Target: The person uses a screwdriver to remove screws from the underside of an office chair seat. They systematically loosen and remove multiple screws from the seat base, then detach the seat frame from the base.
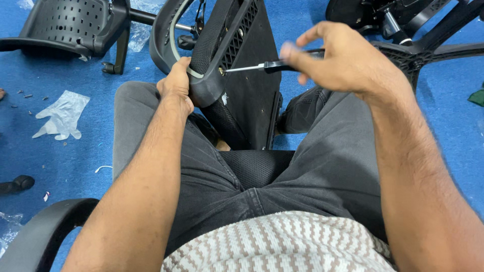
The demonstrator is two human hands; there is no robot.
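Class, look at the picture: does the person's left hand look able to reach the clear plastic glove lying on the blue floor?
Probably yes. The left hand grips the chair armrest, and the plastic glove lies on open blue floor beyond the left thigh; nothing lies between them, though the hand must first let go.

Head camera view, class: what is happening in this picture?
A seated person's left hand grips the rim of a black office chair part propped between the knees. The right hand holds a screwdriver with its tip on a screw at the part's edge. More chair parts and a clear plastic glove lie on the blue carpet.
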